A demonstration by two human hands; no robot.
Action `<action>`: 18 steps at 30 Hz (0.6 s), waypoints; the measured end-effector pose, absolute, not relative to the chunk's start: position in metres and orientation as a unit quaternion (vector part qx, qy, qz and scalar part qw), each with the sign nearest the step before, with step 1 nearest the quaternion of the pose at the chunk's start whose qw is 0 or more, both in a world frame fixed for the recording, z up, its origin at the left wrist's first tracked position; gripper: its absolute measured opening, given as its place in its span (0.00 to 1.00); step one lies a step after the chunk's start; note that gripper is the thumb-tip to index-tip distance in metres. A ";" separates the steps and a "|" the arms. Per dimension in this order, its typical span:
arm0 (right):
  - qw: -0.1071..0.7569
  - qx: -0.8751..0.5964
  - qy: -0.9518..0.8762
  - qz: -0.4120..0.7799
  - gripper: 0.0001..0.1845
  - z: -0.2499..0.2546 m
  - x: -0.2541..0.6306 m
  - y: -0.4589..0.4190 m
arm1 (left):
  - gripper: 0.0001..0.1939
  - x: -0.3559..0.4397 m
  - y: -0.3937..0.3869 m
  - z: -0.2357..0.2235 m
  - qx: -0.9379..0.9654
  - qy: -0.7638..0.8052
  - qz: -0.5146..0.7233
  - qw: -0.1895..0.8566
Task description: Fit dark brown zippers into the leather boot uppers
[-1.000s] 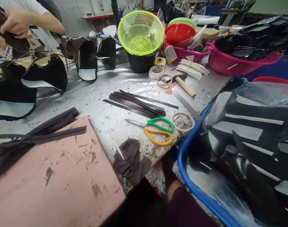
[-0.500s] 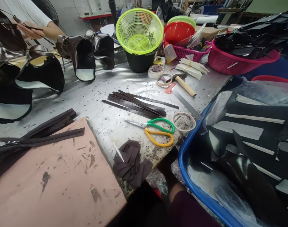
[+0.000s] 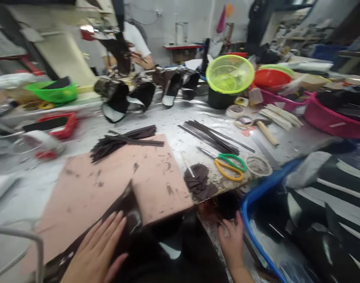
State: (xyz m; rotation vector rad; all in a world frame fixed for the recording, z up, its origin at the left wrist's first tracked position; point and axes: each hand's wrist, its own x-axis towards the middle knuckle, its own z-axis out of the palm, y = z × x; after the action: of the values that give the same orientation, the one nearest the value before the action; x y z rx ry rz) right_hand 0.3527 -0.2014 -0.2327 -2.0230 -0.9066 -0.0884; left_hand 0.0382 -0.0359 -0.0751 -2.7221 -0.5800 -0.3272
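Observation:
My left hand (image 3: 98, 245) lies flat, fingers stretched out, on a shiny dark brown leather piece (image 3: 128, 206). That piece rests on the pink board (image 3: 100, 169) and hangs over its front edge towards me. Low by the table's front edge, just left of the blue tub (image 3: 250, 228), my right hand (image 3: 232, 239) has its fingers apart and holds nothing visible. Scissors (image 3: 227, 163) with one green and one yellow handle lie beyond it, beside a heap of dark fabric scraps (image 3: 200, 181). A bundle of dark zipper strips (image 3: 123, 141) crosses the board's far edge.
Dark strips (image 3: 211, 135), tape rolls (image 3: 259, 166), a metal ruler (image 3: 265, 151) and a hammer (image 3: 266, 132) lie on the table. Behind stand a yellow-green basket (image 3: 229, 74) and a pink basket (image 3: 336, 120). Across the table, a person (image 3: 137, 43) handles dark leather.
The view has swung left and tilted up. Both my hands and the leather piece have come into view, the left hand lying on the leather.

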 end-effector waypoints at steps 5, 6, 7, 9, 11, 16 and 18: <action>0.527 -0.700 -0.482 -0.018 0.09 -0.128 0.325 -0.187 | 0.27 0.049 -0.052 -0.066 -0.963 -0.218 -0.096 0.129; 0.531 -0.671 -0.517 0.015 0.11 -0.108 0.320 -0.177 | 0.25 0.049 -0.055 -0.065 -0.965 -0.221 -0.098 0.106; 0.530 -0.645 -0.549 0.050 0.13 -0.090 0.316 -0.165 | 0.23 0.049 -0.057 -0.064 -0.967 -0.218 -0.102 0.083; 0.506 -0.598 -0.610 0.116 0.14 -0.063 0.308 -0.135 | 0.22 0.050 -0.061 -0.061 -0.971 -0.209 -0.109 0.049; 0.456 -0.563 -0.664 0.183 0.15 -0.045 0.300 -0.103 | 0.20 0.054 -0.061 -0.057 -0.969 -0.224 -0.099 0.017; 0.318 -0.502 -0.732 0.334 0.24 -0.026 0.280 -0.036 | 0.22 0.076 -0.050 -0.050 -0.962 -0.267 -0.058 -0.030; 0.260 -0.502 -0.725 0.394 0.31 -0.027 0.277 -0.020 | 0.24 0.082 -0.045 -0.053 -0.965 -0.253 -0.072 -0.003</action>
State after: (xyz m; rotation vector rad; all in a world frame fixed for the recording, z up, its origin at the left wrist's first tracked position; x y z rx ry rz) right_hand 0.2766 -0.0197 -0.0267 -1.3594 -1.9625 1.0673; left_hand 0.0825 -0.0449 -0.0534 -3.0377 -0.7949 -0.2259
